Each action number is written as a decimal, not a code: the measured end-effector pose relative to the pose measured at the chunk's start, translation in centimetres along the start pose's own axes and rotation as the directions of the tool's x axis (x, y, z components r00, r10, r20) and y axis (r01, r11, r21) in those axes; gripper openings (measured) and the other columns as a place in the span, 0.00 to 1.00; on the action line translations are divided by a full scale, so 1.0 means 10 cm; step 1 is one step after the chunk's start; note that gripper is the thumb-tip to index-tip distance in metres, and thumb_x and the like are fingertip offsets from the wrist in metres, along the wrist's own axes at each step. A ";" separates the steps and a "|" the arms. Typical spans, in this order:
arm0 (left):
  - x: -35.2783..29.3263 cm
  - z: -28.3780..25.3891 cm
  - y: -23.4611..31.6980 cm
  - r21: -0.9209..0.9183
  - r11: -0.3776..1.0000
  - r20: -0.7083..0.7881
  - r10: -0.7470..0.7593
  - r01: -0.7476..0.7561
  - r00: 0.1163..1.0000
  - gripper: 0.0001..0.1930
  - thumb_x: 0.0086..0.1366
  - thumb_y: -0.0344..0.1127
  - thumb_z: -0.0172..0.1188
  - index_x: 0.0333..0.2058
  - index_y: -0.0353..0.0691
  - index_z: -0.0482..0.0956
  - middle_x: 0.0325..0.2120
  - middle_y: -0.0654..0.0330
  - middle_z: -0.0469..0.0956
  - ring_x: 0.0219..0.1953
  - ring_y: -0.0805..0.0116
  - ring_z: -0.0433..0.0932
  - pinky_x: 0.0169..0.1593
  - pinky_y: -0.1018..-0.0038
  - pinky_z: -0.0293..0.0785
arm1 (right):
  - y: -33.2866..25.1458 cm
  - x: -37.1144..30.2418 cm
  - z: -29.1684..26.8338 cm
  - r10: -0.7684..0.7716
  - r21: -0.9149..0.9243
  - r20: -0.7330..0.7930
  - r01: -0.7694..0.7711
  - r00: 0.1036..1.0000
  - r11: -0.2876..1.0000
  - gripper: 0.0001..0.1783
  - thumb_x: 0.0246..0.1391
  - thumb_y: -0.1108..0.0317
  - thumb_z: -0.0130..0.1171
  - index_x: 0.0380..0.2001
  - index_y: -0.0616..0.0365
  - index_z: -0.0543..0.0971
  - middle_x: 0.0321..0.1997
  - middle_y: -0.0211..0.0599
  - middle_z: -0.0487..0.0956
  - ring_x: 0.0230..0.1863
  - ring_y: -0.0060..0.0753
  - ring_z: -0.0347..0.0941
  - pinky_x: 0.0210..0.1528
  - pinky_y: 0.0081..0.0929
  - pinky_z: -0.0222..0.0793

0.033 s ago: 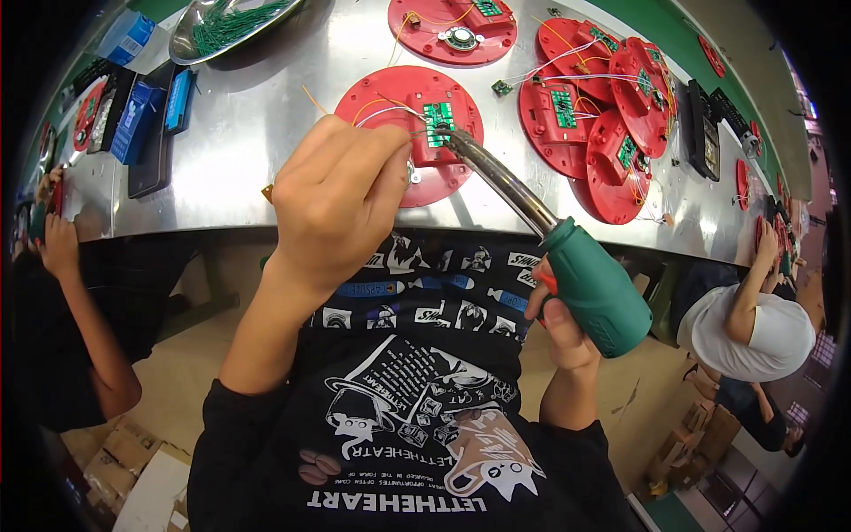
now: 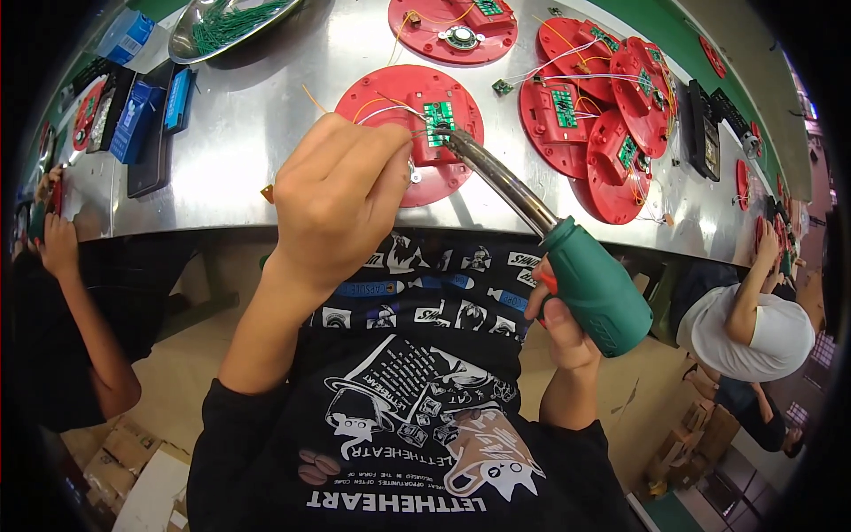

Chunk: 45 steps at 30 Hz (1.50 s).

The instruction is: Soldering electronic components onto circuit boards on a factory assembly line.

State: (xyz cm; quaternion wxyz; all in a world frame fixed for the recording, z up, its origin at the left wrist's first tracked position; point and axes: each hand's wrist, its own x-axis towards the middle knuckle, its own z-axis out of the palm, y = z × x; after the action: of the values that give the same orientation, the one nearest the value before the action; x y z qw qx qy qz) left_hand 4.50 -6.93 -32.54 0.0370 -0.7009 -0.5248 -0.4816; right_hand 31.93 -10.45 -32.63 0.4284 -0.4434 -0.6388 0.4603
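Observation:
A round red plastic plate (image 2: 355, 89) lies on the metal table in front of me, with a small green circuit board (image 2: 438, 115) mounted on it. Orange and white wires run across the plate to the board. My left hand (image 2: 332, 191) is over the plate's near left part, fingertips pinched on a thin wire (image 2: 420, 134) that reaches the board. In my right hand (image 2: 566, 328) is a soldering gun (image 2: 603, 288) with a green body, my fingers by its red trigger. Its long metal tube slants up left, and the tip meets the board's lower part beside the wire end.
Several red plates with boards (image 2: 567, 142) overlap in a pile to the right; another plate (image 2: 452, 40) lies farther back. A metal bowl of green wires (image 2: 232, 31) stands far left, near blue boxes (image 2: 142, 120) and a dark tray (image 2: 151, 173). People work at both sides.

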 end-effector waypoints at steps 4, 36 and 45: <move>0.01 0.03 -0.05 0.005 0.998 0.011 0.054 -0.055 0.998 0.09 0.51 0.20 0.66 0.33 0.34 0.81 0.23 0.56 0.78 0.26 0.57 0.76 0.31 0.67 0.73 | 0.01 0.01 0.00 -0.015 0.020 0.001 0.015 1.000 1.000 0.14 0.44 0.71 0.65 0.35 0.67 0.80 0.32 0.44 0.78 0.29 0.40 0.74 0.35 0.30 0.72; 0.00 0.10 -0.04 0.035 0.996 0.012 0.086 -0.086 0.996 0.09 0.51 0.20 0.65 0.33 0.32 0.81 0.26 0.55 0.79 0.27 0.57 0.76 0.31 0.67 0.73 | 0.02 0.04 -0.05 -0.160 0.044 -0.041 0.162 0.986 0.986 0.29 0.57 0.58 0.58 0.51 0.75 0.72 0.39 0.53 0.78 0.17 0.30 0.73 0.29 0.29 0.70; 0.08 -0.02 0.01 0.128 0.990 0.103 0.043 -0.056 0.994 0.14 0.48 0.26 0.67 0.37 0.35 0.81 0.34 0.56 0.79 0.33 0.56 0.75 0.36 0.64 0.72 | 0.04 0.44 -0.62 -0.227 0.155 -0.371 0.301 0.901 0.941 0.24 0.60 0.59 0.54 0.48 0.71 0.71 0.41 0.52 0.75 0.15 0.31 0.72 0.16 0.25 0.66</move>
State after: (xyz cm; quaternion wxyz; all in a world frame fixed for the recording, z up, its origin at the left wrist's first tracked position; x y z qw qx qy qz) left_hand 4.43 -6.51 -31.85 0.0685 -0.7330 -0.5389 -0.4094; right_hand 36.84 -4.84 -31.13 0.6371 -0.3792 -0.5556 0.3764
